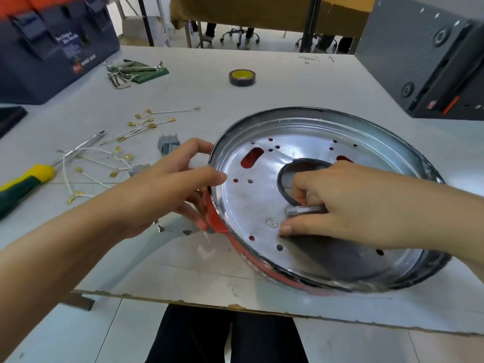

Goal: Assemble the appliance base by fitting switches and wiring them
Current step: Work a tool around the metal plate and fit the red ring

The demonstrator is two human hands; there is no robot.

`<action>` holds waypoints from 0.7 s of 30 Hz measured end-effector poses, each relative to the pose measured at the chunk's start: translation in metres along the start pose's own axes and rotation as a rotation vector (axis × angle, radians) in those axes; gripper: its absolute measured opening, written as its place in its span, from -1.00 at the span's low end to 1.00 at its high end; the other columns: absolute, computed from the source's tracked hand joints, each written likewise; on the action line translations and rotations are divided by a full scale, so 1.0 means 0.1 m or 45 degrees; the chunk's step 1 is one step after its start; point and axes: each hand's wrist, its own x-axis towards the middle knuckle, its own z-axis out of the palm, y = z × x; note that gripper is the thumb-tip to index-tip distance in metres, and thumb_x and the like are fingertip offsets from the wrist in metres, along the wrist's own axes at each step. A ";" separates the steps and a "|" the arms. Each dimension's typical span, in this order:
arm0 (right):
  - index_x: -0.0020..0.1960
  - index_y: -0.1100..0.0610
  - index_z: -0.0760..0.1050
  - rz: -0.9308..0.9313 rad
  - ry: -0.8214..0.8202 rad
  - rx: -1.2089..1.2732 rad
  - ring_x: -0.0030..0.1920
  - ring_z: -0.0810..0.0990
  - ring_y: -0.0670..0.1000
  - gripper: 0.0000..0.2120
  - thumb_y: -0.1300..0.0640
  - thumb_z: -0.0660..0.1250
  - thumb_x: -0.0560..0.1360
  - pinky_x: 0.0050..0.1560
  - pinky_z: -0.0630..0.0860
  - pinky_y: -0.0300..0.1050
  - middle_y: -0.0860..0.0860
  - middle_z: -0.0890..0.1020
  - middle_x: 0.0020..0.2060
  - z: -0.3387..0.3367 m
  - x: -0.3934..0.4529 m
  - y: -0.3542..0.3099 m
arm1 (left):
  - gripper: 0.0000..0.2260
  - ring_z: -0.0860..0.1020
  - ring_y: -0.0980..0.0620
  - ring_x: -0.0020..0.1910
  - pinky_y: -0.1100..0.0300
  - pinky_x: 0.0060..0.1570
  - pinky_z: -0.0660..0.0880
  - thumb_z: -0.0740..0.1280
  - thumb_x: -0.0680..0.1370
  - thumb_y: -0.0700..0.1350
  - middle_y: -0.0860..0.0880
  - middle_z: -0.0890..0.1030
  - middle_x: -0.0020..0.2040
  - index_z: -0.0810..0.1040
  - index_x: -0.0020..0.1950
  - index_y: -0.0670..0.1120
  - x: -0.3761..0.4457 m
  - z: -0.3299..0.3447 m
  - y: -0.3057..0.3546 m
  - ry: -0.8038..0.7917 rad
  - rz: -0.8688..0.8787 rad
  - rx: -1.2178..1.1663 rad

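Note:
The round appliance base, shiny metal inside with a red outer wall, lies tilted on the white table. My left hand grips its left rim, thumb inside and fingers on the red outside. My right hand reaches into the base near its dark-ringed centre hole and pinches a small grey metal part against the plate. A grey switch stands on the table left of the base. A second grey switch is partly hidden behind my left hand. Several white wires with brass terminals lie scattered nearby.
A yellow-and-green screwdriver lies at the left. A roll of dark tape sits further back, with metal clips on a green pouch. A blue toolbox stands back left, a grey machine back right. The table's front edge is close.

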 end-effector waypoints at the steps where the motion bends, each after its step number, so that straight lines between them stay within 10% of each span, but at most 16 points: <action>1: -0.24 0.10 0.37 -0.010 0.031 0.006 -0.40 0.36 -0.22 -0.42 -0.42 0.05 0.22 -0.32 0.32 -0.34 -0.05 0.34 -0.53 0.01 0.01 -0.02 | -0.74 0.64 -0.11 -0.35 0.21 -0.39 0.56 0.32 0.40 -0.01 -0.22 0.67 -0.18 0.48 0.08 0.17 0.01 -0.02 0.00 -0.006 0.015 0.019; 21: -0.21 0.09 0.51 0.044 0.224 0.056 -0.35 0.48 -0.10 -0.41 -0.42 0.11 0.20 -0.24 0.50 -0.02 -0.04 0.52 -0.38 0.25 0.09 -0.07 | -0.76 0.62 -0.08 -0.27 0.35 -0.45 0.49 0.17 0.48 0.03 0.09 0.68 -0.14 0.55 -0.02 0.34 0.12 0.04 -0.01 0.092 0.232 0.157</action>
